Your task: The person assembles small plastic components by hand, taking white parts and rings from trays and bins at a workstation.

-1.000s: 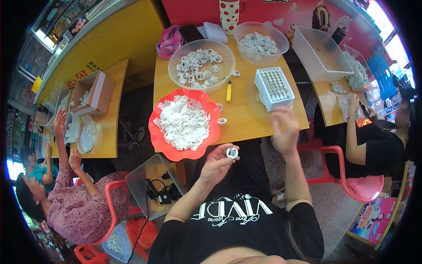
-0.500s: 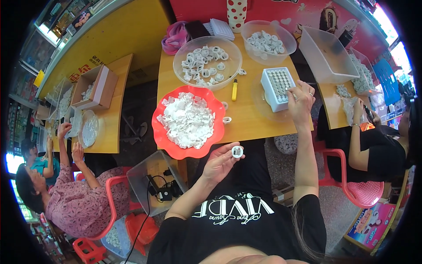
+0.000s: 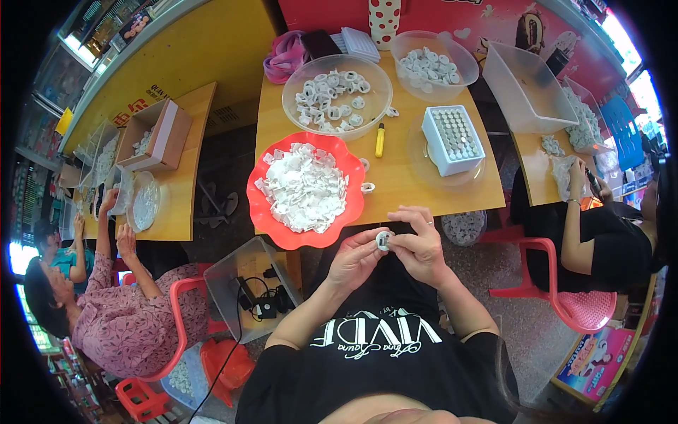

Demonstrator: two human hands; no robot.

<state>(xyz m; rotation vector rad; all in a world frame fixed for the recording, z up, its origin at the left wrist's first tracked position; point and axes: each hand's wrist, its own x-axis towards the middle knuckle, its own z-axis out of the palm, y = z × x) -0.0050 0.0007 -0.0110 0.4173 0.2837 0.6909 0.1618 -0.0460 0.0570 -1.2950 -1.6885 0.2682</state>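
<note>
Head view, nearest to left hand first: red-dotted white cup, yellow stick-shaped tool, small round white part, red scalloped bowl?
1. Small round white part: in left hand.
2. Red scalloped bowl: ahead, left.
3. Yellow stick-shaped tool: farther ahead.
4. Red-dotted white cup: table's far edge.

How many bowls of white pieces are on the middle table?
3: the red scalloped bowl at the near left, closest to the left hand; the wide clear bowl beyond it; and the smaller clear bowl at the far right. None seems hidden.
</note>
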